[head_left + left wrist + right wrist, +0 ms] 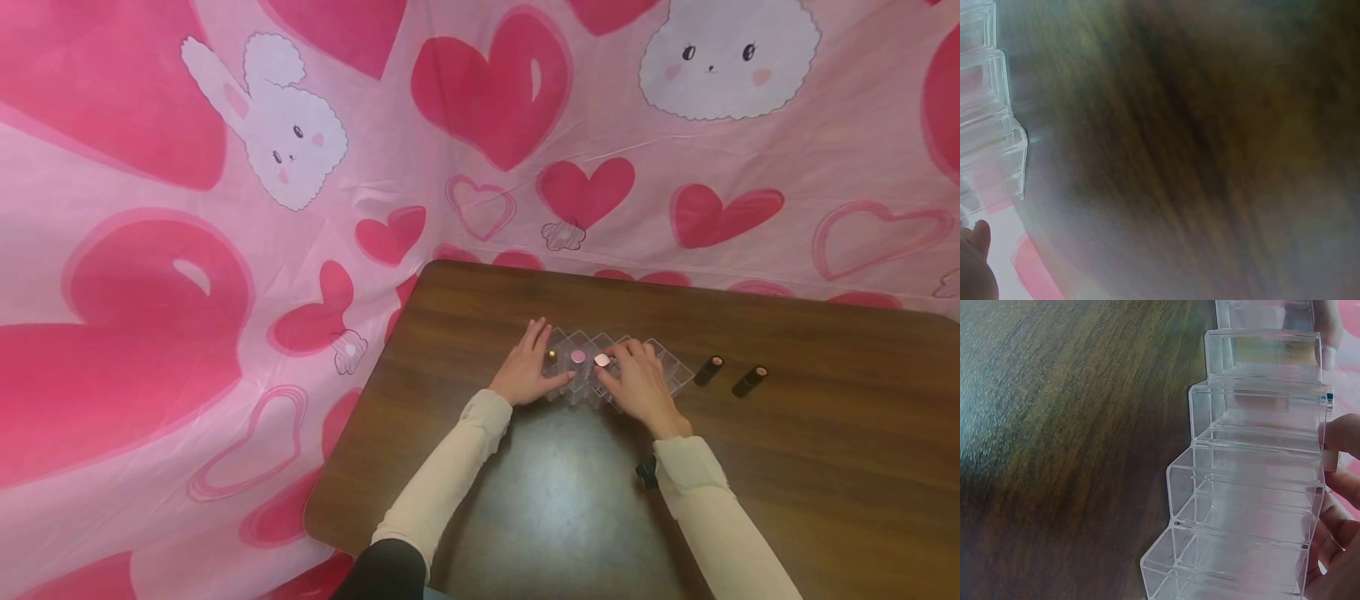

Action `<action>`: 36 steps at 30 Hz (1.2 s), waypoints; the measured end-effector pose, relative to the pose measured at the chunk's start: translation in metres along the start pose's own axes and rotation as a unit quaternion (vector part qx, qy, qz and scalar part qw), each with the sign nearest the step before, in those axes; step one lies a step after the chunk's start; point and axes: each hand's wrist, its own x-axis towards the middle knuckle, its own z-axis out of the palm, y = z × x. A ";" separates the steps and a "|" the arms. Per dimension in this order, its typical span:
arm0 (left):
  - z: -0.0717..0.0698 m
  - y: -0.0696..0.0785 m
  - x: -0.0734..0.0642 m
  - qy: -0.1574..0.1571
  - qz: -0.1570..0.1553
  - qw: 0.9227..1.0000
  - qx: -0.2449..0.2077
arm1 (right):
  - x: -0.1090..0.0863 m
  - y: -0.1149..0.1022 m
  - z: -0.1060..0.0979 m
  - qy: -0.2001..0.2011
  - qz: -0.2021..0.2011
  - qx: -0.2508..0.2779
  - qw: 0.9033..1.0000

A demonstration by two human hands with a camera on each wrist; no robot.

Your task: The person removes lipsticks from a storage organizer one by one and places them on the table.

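A clear plastic lipstick organizer (678,372) with diamond-shaped compartments stands on the table. My right hand (643,385) pinches a lipstick with a pale pink top (602,360) between thumb and fingers, over a middle compartment. In the right wrist view the lipstick (1330,460) shows between the fingertips at the organizer's upper edge. My left hand (525,373) rests at the organizer's left end, fingers stretched along its side and thumb along the front. A gold-topped tube (552,356) and a lipstick with a pink top (577,357) stand in compartments beside it.
Two dark lipstick tubes (708,371) stand on the brown wooden table (840,433) to the right of the organizer. A pink cloth (480,208) printed with hearts and rabbits hangs behind and left of the table. The organizer's right-hand compartments look empty in the right wrist view.
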 end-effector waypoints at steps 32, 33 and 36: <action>-0.001 0.001 0.000 -0.004 -0.005 1.000 -0.008 | 0.002 -0.003 -0.008 0.006 0.010 0.010 1.000; -0.001 0.001 0.000 -0.004 -0.005 1.000 -0.009 | 0.002 -0.003 -0.009 0.006 0.010 0.012 1.000; -0.001 0.001 -0.001 -0.004 -0.005 1.000 -0.009 | 0.002 -0.003 -0.010 0.013 0.009 0.015 1.000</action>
